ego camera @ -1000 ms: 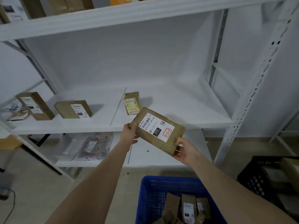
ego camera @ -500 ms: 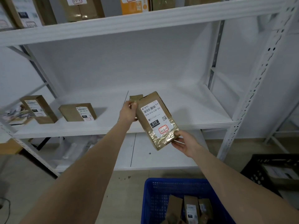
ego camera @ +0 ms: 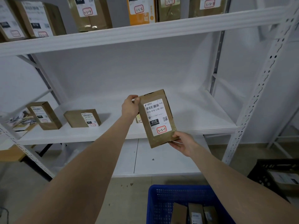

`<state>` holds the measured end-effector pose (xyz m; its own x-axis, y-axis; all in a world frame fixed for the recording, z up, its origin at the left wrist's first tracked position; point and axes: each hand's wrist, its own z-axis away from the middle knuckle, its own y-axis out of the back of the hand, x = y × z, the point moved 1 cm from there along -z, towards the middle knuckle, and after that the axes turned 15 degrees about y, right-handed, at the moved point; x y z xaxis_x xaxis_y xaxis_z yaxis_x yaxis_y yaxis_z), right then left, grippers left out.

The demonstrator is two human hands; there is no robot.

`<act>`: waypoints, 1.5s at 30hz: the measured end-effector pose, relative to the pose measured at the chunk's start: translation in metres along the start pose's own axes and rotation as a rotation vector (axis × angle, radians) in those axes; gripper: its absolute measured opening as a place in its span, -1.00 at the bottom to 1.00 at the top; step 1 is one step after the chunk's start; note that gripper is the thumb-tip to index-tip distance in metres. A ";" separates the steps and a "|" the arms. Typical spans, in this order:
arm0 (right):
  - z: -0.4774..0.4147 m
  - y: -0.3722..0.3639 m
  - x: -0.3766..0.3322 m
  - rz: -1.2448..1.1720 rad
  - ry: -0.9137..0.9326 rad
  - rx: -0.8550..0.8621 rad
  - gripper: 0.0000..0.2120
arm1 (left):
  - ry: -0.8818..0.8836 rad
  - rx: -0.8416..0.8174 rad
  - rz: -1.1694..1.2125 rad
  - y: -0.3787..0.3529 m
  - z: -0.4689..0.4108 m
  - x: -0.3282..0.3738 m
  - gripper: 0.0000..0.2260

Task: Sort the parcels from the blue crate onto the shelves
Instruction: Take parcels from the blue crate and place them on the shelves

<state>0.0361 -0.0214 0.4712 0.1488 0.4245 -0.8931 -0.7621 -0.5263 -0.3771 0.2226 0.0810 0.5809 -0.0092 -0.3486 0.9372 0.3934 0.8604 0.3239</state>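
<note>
I hold a brown cardboard parcel (ego camera: 157, 118) nearly upright in front of the middle shelf (ego camera: 202, 117); its white label reads 010 and a red-circled 3-3-7. My left hand (ego camera: 130, 106) grips its upper left corner. My right hand (ego camera: 182, 142) supports its lower right corner from below. The blue crate (ego camera: 163, 202) sits at the bottom of the view with several brown parcels (ego camera: 195, 213) standing inside.
The middle shelf carries two brown boxes (ego camera: 44, 115) (ego camera: 82, 118) at left and a small parcel (ego camera: 138, 118) mostly hidden behind my held one. The top shelf (ego camera: 145, 32) holds several labelled boxes. A black crate (ego camera: 278, 173) stands at right. The lower shelf (ego camera: 161, 162) lies below.
The parcel has been raised and turned from tilted flat to nearly upright, label facing me. The view has tilted up, showing the top shelf's boxes.
</note>
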 end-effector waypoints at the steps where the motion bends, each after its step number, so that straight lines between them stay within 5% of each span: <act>1: 0.000 -0.003 0.001 0.011 -0.003 0.001 -0.82 | -0.003 0.001 -0.006 0.002 -0.002 -0.001 -0.75; 12: 0.005 0.006 0.015 0.280 -0.016 -0.045 -0.53 | 0.043 -0.092 -0.095 -0.015 -0.005 -0.021 -0.72; 18: -0.003 0.054 0.023 0.312 -0.121 0.098 -0.50 | 0.133 -0.328 -0.149 -0.078 0.028 -0.044 -0.46; 29: -0.035 0.073 0.030 0.332 -0.113 0.143 -0.43 | 0.106 -0.284 -0.197 -0.117 0.016 -0.058 -0.52; 45: -0.146 -0.026 0.031 0.226 0.113 0.264 -0.69 | -0.020 -0.426 -0.078 -0.083 -0.131 -0.003 -0.58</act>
<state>0.1523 -0.1018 0.4178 0.0157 0.2274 -0.9737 -0.9179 -0.3830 -0.1043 0.3105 -0.0381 0.5338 -0.0701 -0.3959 0.9156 0.7351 0.6000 0.3156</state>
